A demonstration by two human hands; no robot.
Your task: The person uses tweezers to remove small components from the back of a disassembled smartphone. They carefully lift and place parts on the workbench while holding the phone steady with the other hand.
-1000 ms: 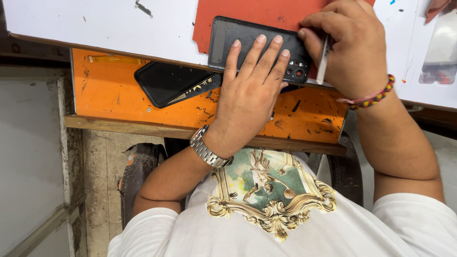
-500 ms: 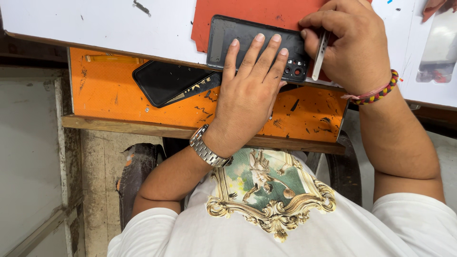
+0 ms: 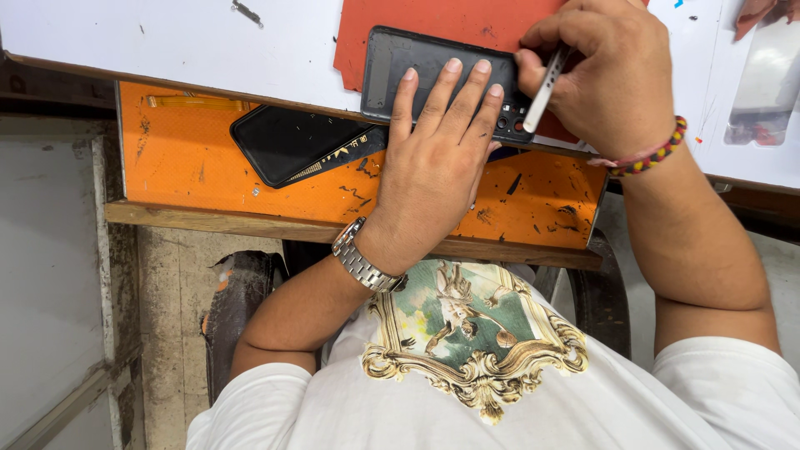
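Observation:
A dark grey phone point(image 3: 417, 67) lies back-up on a red mat point(image 3: 442, 21) at the near edge of a white worktop point(image 3: 167, 42). My left hand point(image 3: 433, 158) rests flat on it, fingers spread and pressing it down. My right hand point(image 3: 604, 75) is closed around a slim silvery tool point(image 3: 546, 90), whose lower end points at the phone's corner by the camera lenses point(image 3: 510, 125). A metal watch sits on my left wrist, a beaded band on my right.
An orange pulled-out shelf point(image 3: 192, 158) below the worktop holds a black phone screen point(image 3: 292, 143) lying at an angle. A clear plastic piece point(image 3: 762, 83) lies at the right of the worktop. A small dark bit point(image 3: 247, 12) sits at the top left.
The tool in my right hand has shifted slightly along the phone's right end. My left hand stays pressed on the phone.

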